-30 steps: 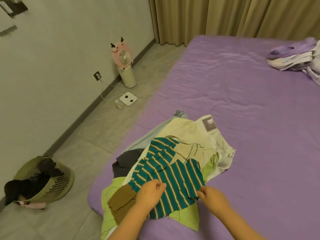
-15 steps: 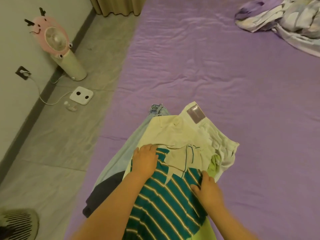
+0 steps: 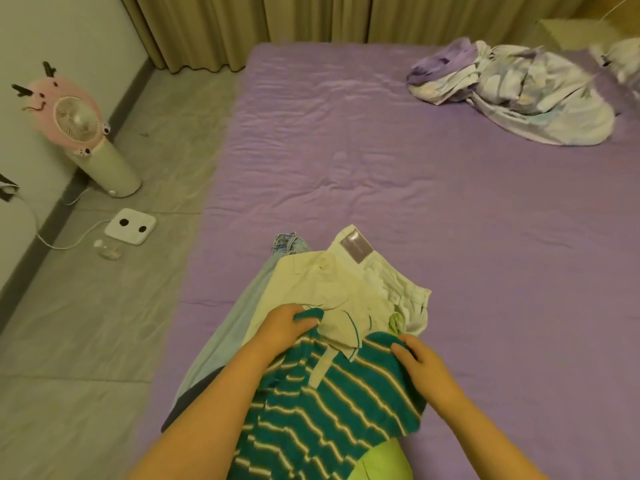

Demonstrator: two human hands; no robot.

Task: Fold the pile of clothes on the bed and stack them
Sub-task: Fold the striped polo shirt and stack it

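Observation:
A teal striped polo shirt with a cream collar lies on top of the clothes pile at the near edge of the purple bed. My left hand grips its left shoulder. My right hand pinches its right shoulder. Under it lie a cream garment, white trousers with a grey label, pale blue jeans, a dark garment and a lime green piece.
A crumpled lilac and white blanket lies at the bed's far right. On the floor to the left stand a pink fan, a white scale and a cable. Curtains hang behind the bed.
The view has tilted up and away from the basket. Both hands have slid from the shirt's lower part up to its shoulders and taken hold of them.

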